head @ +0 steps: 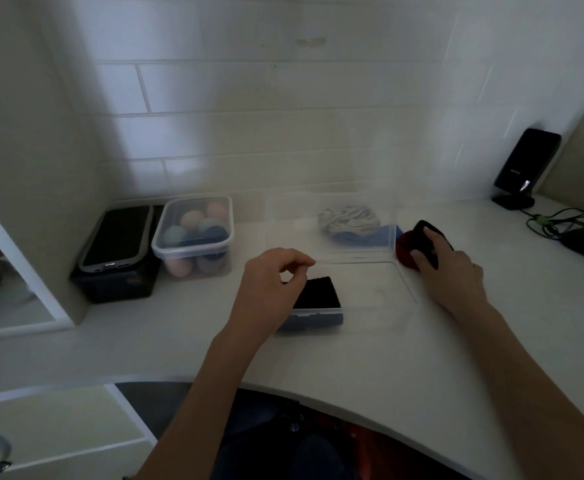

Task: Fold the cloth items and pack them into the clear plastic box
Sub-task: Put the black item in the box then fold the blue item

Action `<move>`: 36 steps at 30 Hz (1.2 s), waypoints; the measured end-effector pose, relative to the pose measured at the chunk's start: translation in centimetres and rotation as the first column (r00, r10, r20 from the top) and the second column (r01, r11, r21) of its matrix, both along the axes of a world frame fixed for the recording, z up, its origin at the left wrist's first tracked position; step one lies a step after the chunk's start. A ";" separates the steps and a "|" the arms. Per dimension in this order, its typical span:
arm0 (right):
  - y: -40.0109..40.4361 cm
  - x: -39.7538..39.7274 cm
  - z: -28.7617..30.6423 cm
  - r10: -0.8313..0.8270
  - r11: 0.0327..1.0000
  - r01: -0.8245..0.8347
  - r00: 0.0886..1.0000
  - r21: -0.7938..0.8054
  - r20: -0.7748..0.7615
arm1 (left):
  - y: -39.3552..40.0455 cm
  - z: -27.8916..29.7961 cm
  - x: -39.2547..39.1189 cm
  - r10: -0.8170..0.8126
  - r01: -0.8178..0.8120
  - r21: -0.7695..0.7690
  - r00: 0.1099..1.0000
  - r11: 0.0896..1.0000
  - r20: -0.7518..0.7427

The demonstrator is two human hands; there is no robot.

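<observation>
The person is sitting at a white desk [370, 358] set against a tiled wall, both bare forearms reaching forward over it.

The clear plastic box [405, 282] is standing open at the middle of the desk, its lid raised upright at the back edge. A folded black cloth [320, 292] is lying inside the box at its front left corner, against the front wall. The rest of the box floor is showing bare.

The left hand [270, 282] is hovering just above the left edge of the black cloth. Its grip is loosely curled, thumb and forefinger tips nearly meeting; whether they are pinching the cloth cannot be told.

The right hand [451, 268] is resting just outside the box's right wall. Its grip is closing around a dark rolled cloth [425, 240], forefinger on top and thumb at the near side. A red cloth [405, 251] is lying directly beneath and beside that roll, touching the box's right rear corner.

Behind the raised lid, seen through the plastic, a crumpled grey-and-white cloth [347, 220] is sitting on a blue cloth [380, 237].

To the left, well apart from the box, a lidded container of pastel balls [195, 233] is standing beside a dark case [117, 254]. At the far right corner a black device on a stand [526, 168] is leaning near the wall, with cables [560, 223] trailing over the desk.
</observation>
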State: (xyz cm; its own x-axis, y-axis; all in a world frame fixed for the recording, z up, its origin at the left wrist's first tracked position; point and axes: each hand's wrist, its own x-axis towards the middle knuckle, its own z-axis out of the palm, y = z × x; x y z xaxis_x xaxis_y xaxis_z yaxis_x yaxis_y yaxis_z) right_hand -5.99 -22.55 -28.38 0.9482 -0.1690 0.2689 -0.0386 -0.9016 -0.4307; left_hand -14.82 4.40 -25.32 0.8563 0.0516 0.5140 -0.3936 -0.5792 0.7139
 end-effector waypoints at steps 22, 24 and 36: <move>4.3 -6.7 8.2 0.347 0.072 -0.471 0.838 0.879 0.421 | -5.1 4.2 1.7 -0.288 0.288 -0.002 0.956 0.958 -0.051; 4.4 -6.5 7.9 0.458 -0.036 -0.456 0.784 0.889 0.420 | -5.6 4.4 2.1 -0.329 0.322 -0.095 0.941 0.942 -0.075; 6.6 -6.5 6.4 0.375 0.398 -0.664 0.747 0.632 0.549 | -5.9 4.1 0.8 -0.572 0.364 -0.515 0.749 0.776 -0.334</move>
